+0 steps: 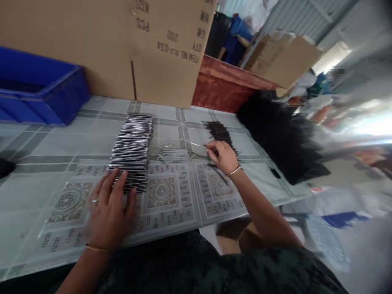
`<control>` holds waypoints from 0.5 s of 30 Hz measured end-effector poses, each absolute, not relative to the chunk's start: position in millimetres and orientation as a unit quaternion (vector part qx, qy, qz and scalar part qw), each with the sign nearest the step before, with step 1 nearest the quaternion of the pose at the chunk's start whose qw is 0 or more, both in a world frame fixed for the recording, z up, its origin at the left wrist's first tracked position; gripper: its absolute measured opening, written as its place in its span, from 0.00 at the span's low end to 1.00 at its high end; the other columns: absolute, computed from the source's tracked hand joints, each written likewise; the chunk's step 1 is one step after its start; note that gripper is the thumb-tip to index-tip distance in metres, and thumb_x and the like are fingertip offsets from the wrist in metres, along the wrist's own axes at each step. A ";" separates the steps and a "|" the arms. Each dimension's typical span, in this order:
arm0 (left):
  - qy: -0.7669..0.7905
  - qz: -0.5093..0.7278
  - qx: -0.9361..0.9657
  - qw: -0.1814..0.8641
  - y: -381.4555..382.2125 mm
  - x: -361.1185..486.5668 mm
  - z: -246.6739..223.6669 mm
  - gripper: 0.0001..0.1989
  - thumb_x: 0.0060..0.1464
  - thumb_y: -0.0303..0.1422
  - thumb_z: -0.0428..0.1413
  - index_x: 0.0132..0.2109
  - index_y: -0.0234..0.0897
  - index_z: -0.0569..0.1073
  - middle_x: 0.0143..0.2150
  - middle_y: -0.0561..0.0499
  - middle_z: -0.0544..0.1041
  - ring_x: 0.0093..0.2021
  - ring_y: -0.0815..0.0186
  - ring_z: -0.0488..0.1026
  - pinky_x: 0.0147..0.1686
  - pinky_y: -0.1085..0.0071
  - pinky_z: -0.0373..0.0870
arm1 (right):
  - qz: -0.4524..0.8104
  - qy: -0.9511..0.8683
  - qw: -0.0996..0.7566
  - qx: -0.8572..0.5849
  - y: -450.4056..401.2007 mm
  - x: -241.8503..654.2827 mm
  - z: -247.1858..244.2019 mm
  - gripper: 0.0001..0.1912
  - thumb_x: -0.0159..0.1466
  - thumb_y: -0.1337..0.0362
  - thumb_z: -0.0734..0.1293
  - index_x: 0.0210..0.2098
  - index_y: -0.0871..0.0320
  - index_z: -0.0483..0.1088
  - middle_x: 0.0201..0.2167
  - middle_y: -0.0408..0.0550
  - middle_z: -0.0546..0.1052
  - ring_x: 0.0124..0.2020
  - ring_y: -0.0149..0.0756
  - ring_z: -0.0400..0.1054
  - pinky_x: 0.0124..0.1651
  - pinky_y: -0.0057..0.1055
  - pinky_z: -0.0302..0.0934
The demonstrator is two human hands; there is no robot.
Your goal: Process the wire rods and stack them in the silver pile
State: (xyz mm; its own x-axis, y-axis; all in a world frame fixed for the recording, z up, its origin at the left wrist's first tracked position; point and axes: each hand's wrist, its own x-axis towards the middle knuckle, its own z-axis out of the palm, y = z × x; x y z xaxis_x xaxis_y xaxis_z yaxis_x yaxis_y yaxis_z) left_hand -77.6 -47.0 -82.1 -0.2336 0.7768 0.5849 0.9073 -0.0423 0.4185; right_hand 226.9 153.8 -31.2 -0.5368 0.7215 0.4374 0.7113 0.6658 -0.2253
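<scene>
A long row of shiny metal rods lies side by side on the table. My left hand rests over its near end, fingers spread and slightly blurred. Between the thumb and fingers of my right hand is a thin silvery rod, pointing left above the table. Below that rod lies a smaller pile of short pale metal rods. A bundle of thin dark sticks sits just beyond my right hand, partly hidden by it. One loose thin rod lies above the pale pile.
A patterned plastic mat covers the table's near edge. A blue bin stands at the left, beside a large cardboard box at the back. A black heap lies on the right, near a reddish-brown panel.
</scene>
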 end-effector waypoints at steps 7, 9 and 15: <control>-0.621 -0.306 -0.717 0.077 30.2 -45.7 -73.2 0.16 0.61 0.35 0.46 0.51 0.44 0.74 0.58 0.49 0.74 0.61 0.54 0.66 0.61 0.48 0.59 | 0.088 -0.661 0.444 -0.598 88.6 373.8 -81.9 0.15 0.61 0.52 0.66 0.39 0.55 0.64 0.32 0.47 0.76 0.25 0.33 0.66 0.31 0.32 0.64; -0.612 -0.275 -0.739 0.069 60.1 -43.1 -76.5 0.18 0.61 0.35 0.44 0.49 0.39 0.75 0.55 0.46 0.75 0.59 0.53 0.67 0.58 0.46 0.60 | 0.066 -0.597 0.440 -0.667 75.7 414.5 -95.9 0.15 0.59 0.52 0.67 0.37 0.55 0.64 0.30 0.46 0.75 0.23 0.32 0.64 0.29 0.31 0.61; -0.645 -0.168 -0.742 0.070 125.7 -35.1 -86.0 0.31 0.62 0.41 0.32 0.41 0.29 0.77 0.41 0.40 0.78 0.49 0.52 0.72 0.51 0.44 0.62 | 0.039 -0.527 0.363 -0.767 66.9 472.2 -117.4 0.10 0.58 0.59 0.66 0.37 0.56 0.68 0.32 0.48 0.78 0.28 0.36 0.68 0.33 0.33 0.61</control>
State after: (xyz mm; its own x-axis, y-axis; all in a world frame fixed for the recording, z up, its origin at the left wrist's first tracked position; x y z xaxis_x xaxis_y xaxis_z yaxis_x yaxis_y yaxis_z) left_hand -35.1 125.7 -86.0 0.1114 0.9339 0.3398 0.9808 -0.1584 0.1138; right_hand 472.2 66.9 -117.4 0.4411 0.8374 0.3228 0.7811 -0.1811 -0.5975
